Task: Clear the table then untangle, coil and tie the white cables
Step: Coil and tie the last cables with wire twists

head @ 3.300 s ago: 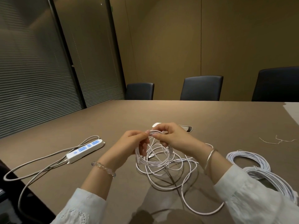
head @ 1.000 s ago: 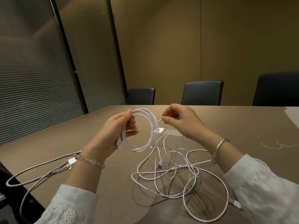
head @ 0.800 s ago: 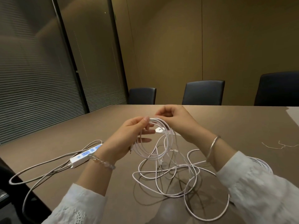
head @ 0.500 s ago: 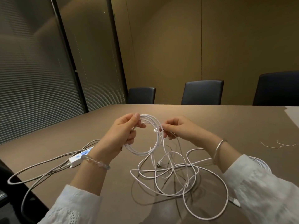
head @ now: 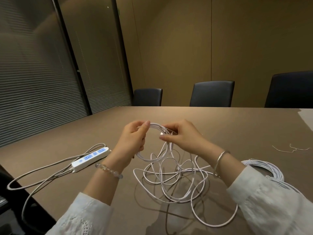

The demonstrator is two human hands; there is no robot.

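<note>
Now left hand [head: 133, 141] grips small coil [head: 153, 141] above table [head: 237, 126]; right hand [head: 183, 134] pinches its top strand; loose cable [head: 177, 180] tangled below.

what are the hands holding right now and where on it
Both hold the white cable's coil: the left hand grips its upper left side, the right hand pinches the top right. The uncoiled length lies on the table.

We see a smooth matt brown table [head: 220, 122], thin white plastic-looking cable [head: 171, 180] with a slight sheen, glossy white plastic power strip [head: 90, 159], shiny metal bangle [head: 220, 158], clear glassy bead bracelet [head: 108, 170], white openwork cloth sleeves [head: 81, 216].
</note>
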